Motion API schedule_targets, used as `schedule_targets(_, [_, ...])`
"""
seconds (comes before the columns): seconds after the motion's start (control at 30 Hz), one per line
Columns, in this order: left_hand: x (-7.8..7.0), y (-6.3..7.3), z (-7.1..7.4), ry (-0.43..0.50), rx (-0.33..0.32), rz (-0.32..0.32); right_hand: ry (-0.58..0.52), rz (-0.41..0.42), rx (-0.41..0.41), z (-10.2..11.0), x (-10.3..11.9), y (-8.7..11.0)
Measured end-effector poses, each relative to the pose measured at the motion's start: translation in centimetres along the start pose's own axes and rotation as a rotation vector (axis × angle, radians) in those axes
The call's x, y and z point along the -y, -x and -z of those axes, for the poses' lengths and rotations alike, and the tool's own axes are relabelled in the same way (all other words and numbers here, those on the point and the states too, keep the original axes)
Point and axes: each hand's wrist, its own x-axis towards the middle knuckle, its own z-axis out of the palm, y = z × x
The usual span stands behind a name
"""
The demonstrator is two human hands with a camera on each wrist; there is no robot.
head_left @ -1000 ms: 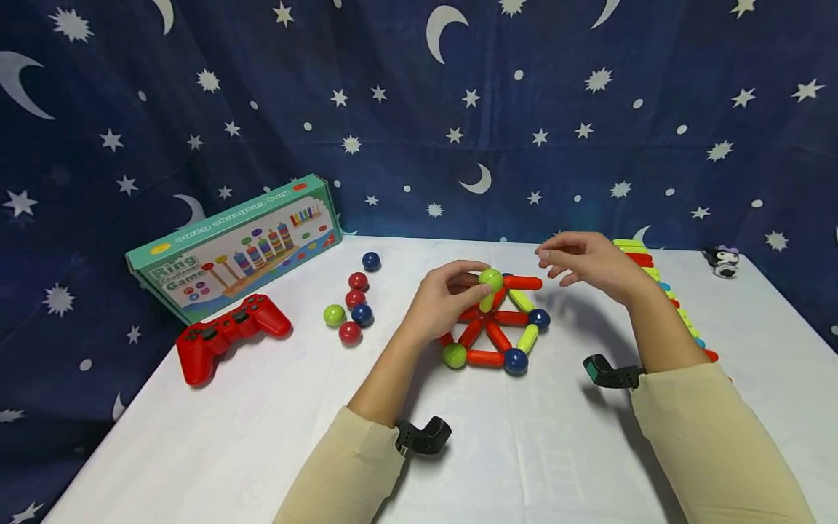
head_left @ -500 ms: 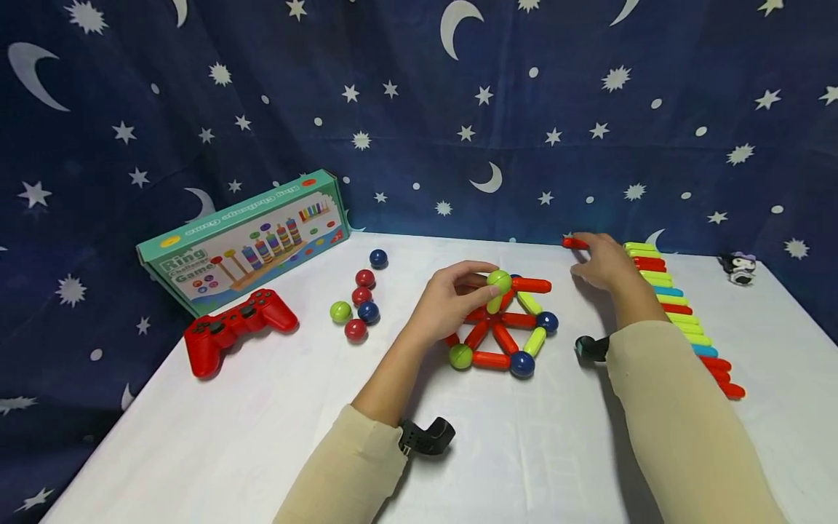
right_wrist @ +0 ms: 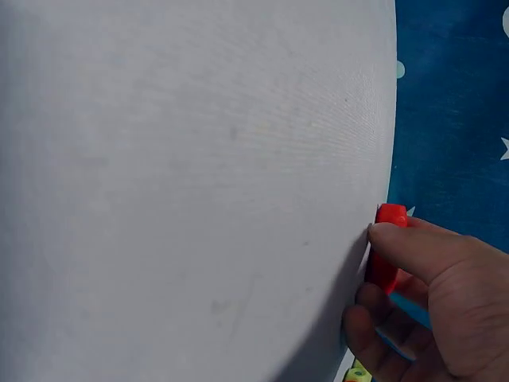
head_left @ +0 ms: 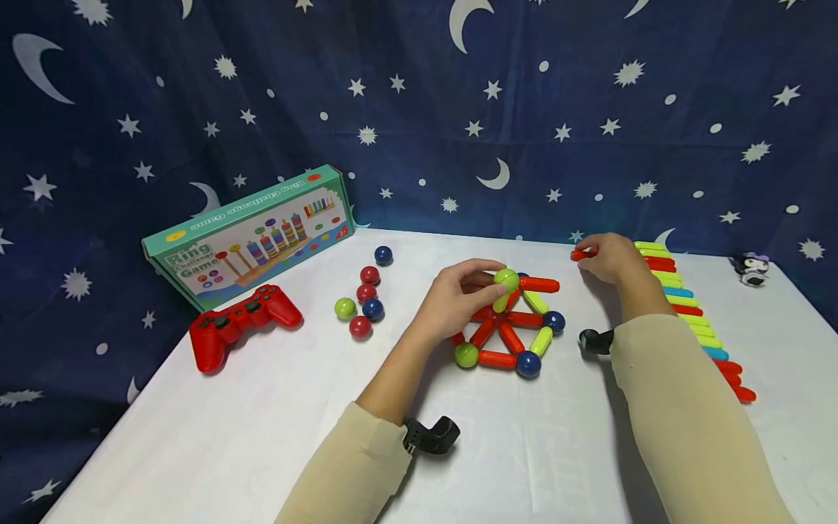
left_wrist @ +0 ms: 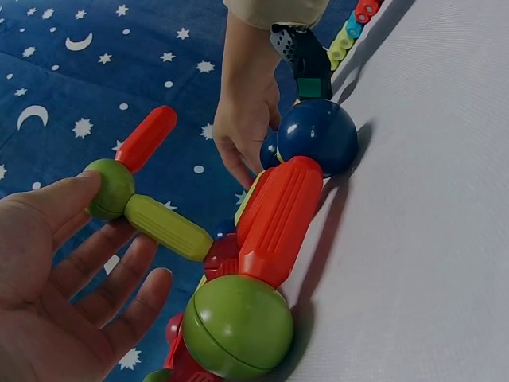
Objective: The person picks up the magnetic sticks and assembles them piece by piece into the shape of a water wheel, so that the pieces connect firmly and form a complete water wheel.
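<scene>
On a white counter (head_left: 249, 437), a wheel-shaped frame (head_left: 511, 338) of rods and balls is placed right of centre. Above its hub, a green ball (head_left: 507, 278), joined to a red side rod (head_left: 540, 284) and a yellow-green rod (left_wrist: 169, 227), is pinched in the grip of the left hand (head_left: 455, 300). At the far right, a short red rod (right_wrist: 386, 251) is pinched by the right hand (head_left: 612, 258). The raised joint could be pulled apart if the ball is tilted; the short rod could be dropped if pinched too lightly.
</scene>
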Motion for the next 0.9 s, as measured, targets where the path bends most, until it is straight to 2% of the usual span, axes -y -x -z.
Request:
schedule_targets(0.27, [0.1, 0.1, 0.0, -0.004, 0.002, -0.001, -0.067, 0.014, 0.029, -0.1, 0.0, 0.9])
schedule_targets(0.47, [0.2, 0.5, 0.2, -0.003, -0.005, 0.009, -0.258, 0.051, 0.009, -0.4, 0.3, 2.1])
schedule_targets(0.63, [0.2, 0.3, 0.1, 0.0, -0.004, -0.018, -0.405, 0.084, -0.015, -0.1, 0.5, 4.0])
schedule_targets(0.77, [0.0, 0.1, -0.3, -0.004, -0.001, -0.031, -0.491, 0.122, 0.051, 0.6, 0.5, 5.5])
schedule_targets(0.9, [-0.1, 0.2, -0.4, -0.006, -0.008, -0.024, -0.516, 0.173, 0.15, 1.2, 1.0, 7.3])
